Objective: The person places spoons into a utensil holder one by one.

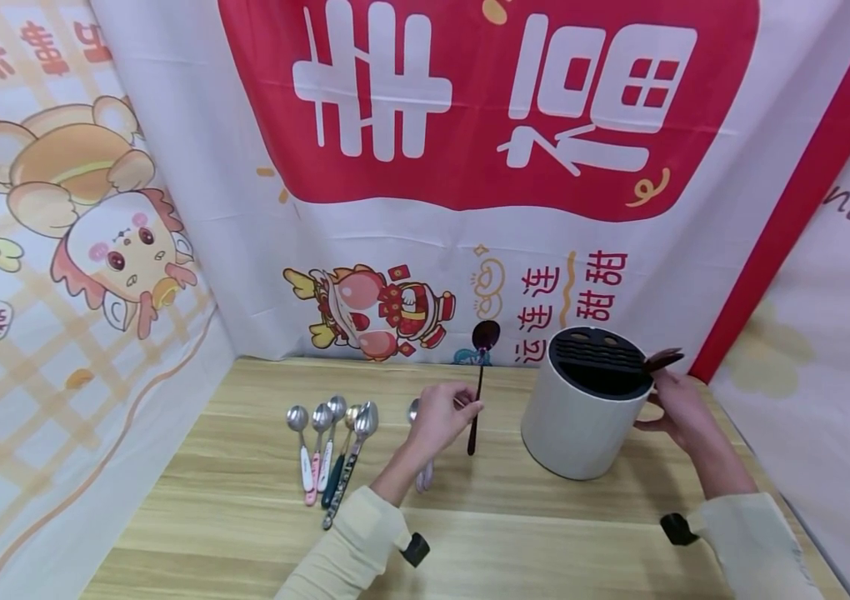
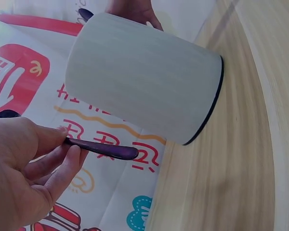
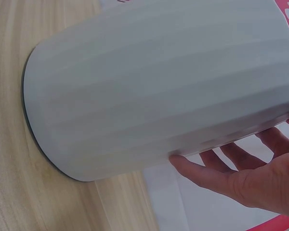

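Note:
My left hand (image 1: 443, 421) pinches the thin handle of a dark, shiny spoon (image 1: 485, 337), bowl up, in front of the back wall cloth. The left wrist view shows its purple-black handle (image 2: 106, 148) coming out between thumb and fingers. To the right stands a pale round cutlery holder (image 1: 578, 425) with a black slotted top. My right hand (image 3: 250, 175) touches its right side with fingertips and thumb. A dark utensil (image 1: 662, 360) sticks out over the holder's right rim, just above the right hand. Behind my left wrist lies another spoon (image 1: 425, 477), partly hidden.
Several metal spoons (image 1: 327, 454) with white, pink, green and patterned handles lie in a group on the left of the wooden table (image 1: 515, 550). A printed red and white cloth (image 1: 470, 183) hangs along the back, with more patterned cloth at both sides.

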The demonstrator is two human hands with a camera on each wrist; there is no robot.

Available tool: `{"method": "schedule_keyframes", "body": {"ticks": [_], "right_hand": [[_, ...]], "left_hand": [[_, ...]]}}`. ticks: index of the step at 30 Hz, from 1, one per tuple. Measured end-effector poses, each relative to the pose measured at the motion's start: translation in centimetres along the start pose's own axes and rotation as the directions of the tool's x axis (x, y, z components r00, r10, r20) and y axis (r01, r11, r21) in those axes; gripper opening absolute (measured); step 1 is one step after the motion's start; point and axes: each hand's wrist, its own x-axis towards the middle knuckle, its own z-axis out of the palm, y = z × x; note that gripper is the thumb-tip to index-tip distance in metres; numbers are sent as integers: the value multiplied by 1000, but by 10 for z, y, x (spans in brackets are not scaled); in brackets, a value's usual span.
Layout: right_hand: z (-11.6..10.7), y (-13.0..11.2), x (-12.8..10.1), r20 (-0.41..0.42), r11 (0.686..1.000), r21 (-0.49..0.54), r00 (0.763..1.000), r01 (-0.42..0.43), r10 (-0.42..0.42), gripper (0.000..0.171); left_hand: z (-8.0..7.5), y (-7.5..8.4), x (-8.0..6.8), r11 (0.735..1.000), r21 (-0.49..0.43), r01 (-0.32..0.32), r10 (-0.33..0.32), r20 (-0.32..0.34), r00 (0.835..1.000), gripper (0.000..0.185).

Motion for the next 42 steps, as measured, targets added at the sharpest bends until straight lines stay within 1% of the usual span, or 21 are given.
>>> {"method": "schedule_keyframes", "body": {"ticks": [9, 17, 20, 23, 29, 37, 42], "right_hand": [[-1, 1, 2, 3, 1000, 6, 1000, 0, 0, 26], [0, 1, 1, 1, 1000, 8, 1000, 5, -5, 26], [0, 1, 1, -1, 1000, 7, 1000, 4, -4, 26], [-1, 1, 1, -3, 1000, 7, 1000, 6, -6, 26], [-1, 1, 1, -12, 1000, 15, 1000, 6, -6, 26], [-2, 1, 0, 0, 1000, 14, 1000, 11, -11, 27], [-1, 0, 1, 1, 1000, 7, 1000, 2, -2, 27]], "left_hand": [[0, 16, 2, 1000, -26, -14, 14, -5, 1000, 7], [0, 29, 6, 1000, -14, 23, -23, 9, 1000, 10], [-1, 36, 7, 1000, 3, 8, -8, 2, 1000, 11], [-2, 42, 9, 1000, 15, -28, 28, -10, 1000, 9], [-2, 54, 13, 997, 5, -78, 78, -16, 997, 6], [-1, 72, 20, 994, -23, -104, 103, -33, 994, 7], [0, 81, 23, 991, -46, -124, 122, -37, 992, 7]]}}
